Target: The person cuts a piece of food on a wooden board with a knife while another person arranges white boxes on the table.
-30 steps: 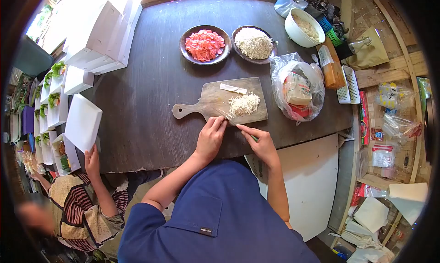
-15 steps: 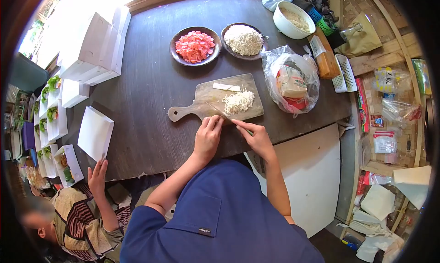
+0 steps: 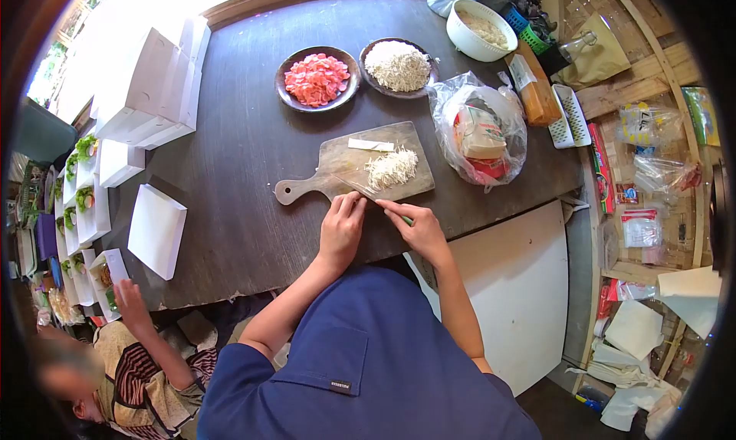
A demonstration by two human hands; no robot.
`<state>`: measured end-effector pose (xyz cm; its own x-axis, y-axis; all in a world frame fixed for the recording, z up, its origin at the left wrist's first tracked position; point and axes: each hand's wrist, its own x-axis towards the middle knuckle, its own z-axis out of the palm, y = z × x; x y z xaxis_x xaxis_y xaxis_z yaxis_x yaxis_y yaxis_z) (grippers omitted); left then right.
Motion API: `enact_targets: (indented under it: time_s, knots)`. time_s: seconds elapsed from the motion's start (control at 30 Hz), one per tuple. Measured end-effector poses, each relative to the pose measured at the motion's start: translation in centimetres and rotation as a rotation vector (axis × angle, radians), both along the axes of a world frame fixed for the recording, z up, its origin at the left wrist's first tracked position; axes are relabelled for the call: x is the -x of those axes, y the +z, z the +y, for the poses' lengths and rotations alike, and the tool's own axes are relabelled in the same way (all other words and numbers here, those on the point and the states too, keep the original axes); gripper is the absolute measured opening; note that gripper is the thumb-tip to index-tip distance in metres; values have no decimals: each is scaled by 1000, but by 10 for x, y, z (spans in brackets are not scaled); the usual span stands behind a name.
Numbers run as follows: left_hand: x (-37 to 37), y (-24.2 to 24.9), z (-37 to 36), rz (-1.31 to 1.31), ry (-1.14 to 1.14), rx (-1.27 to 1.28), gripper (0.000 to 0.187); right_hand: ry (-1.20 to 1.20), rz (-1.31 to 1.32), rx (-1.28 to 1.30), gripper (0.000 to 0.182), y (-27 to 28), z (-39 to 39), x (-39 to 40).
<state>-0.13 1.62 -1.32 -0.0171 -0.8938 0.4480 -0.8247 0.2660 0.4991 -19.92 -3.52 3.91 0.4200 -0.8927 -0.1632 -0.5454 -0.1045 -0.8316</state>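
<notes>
My right hand grips a knife by its green handle, the blade pointing left over the near edge of a wooden cutting board. Closed fingers of my left hand press together at the blade close to the handle; their tips are partly hidden. A heap of thin pale shreds lies on the board just beyond the knife. Behind it rests one uncut white strip.
Beyond the board stand a bowl of pink slices and a bowl of pale shreds. A plastic bag with packets sits to the right. White boxes are on the left, where another person's hand is raised beside a filled box.
The other person's hand has left the closed white box and moved left toward the filled box. My hands and the knife stay almost the same; the whole view has shifted slightly.
</notes>
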Motion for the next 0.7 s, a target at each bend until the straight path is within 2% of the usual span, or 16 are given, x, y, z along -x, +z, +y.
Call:
enact_targets:
  time_s: [0.13, 0.3, 0.43, 0.53, 0.63, 0.7]
  knots:
    - [0, 1, 2, 19, 14, -24, 34, -34, -100, -51, 32, 1, 3, 15]
    - [-1, 0, 2, 16, 6, -36, 33, -11, 63, -70, 33, 13, 13, 34]
    - [-1, 1, 1, -8, -5, -47, 34, -1, 84, -67, 34, 15, 11, 32]
    - [-1, -1, 0, 15, 18, -12, 29, -10, 21, -83, 33, 1, 7, 25]
    - [0, 1, 0, 36, 19, -5, 28, 1, -25, 19, 33, -12, 4, 12]
    - [1, 2, 0, 30, 26, 7, 28, -30, -140, -7, 32, -13, 1, 4]
